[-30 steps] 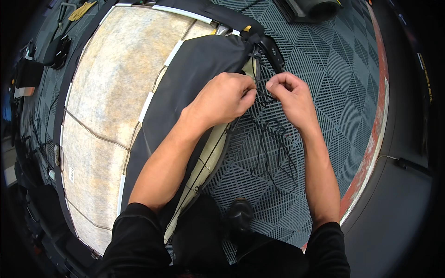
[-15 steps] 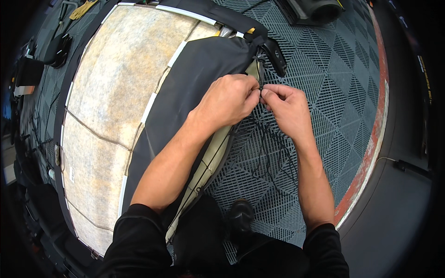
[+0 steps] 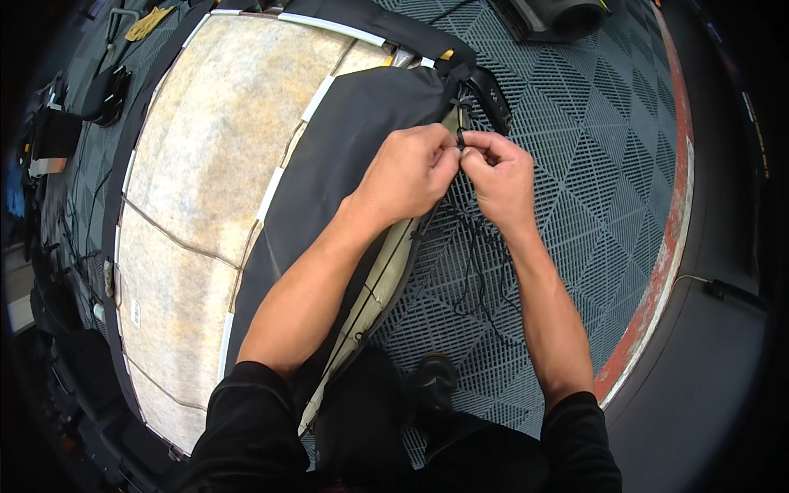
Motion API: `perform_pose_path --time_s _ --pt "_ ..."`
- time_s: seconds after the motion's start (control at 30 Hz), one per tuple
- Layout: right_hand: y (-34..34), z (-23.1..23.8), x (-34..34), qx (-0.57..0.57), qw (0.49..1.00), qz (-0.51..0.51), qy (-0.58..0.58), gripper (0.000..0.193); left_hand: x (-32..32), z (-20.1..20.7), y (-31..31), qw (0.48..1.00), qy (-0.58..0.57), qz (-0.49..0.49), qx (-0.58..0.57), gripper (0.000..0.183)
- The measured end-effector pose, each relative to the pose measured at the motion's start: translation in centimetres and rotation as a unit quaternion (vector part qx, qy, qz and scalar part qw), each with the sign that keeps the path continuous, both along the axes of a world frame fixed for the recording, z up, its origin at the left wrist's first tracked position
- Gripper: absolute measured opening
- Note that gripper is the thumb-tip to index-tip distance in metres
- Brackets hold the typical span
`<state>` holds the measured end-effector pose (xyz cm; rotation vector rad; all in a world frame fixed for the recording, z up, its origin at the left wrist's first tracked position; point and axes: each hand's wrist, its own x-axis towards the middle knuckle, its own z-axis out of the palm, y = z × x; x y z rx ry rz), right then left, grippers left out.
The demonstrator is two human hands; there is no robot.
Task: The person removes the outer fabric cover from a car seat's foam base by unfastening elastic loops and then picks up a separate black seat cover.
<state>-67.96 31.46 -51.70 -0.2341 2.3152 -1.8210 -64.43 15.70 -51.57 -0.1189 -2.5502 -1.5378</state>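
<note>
A large padded panel with a beige felt face (image 3: 205, 148) lies on the floor, partly wrapped in a dark fabric cover (image 3: 345, 140). My left hand (image 3: 411, 172) and my right hand (image 3: 497, 177) meet fingertip to fingertip at the cover's right edge. Both pinch a thin black cord (image 3: 460, 141) that runs up to a black strap fitting (image 3: 491, 97) at the panel's corner. Loose loops of the same cord (image 3: 477, 271) hang down over the floor below my hands.
The floor is grey plastic grid tile (image 3: 608, 164) with a red border strip (image 3: 657, 287) on the right. A black case (image 3: 559, 15) lies at the top. Black straps and tools (image 3: 107, 82) sit left of the panel. My shoe (image 3: 431, 382) rests on the tiles.
My right hand has moved left and up until its fingertips meet my left hand's. Both hands have shifted slightly toward the panel's top corner with the cord.
</note>
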Motion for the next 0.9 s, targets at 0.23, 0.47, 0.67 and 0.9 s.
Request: perform_pose_path --time_s 0.23,0.47,0.67,0.9 --pt "0.5 0.2 1.4 0.015 0.997 -0.067 0.047 0.016 0.0 1.6 -0.5 0.990 -0.121 -0.025 0.074 0.020" --pt "0.3 1.9 1.6 0.094 0.993 -0.046 0.046 0.020 -0.2 1.0 -0.3 0.998 -0.042 -0.049 -0.001 0.020" --pt "0.2 2.3 1.5 0.108 0.990 -0.040 0.079 0.020 -0.2 0.3 0.2 0.996 0.059 -0.045 -0.054 0.016" --pt "-0.4 1.2 0.3 0.084 0.985 -0.008 0.150 0.017 -0.1 0.1 -0.3 0.997 0.065 -0.018 -0.045 0.015"
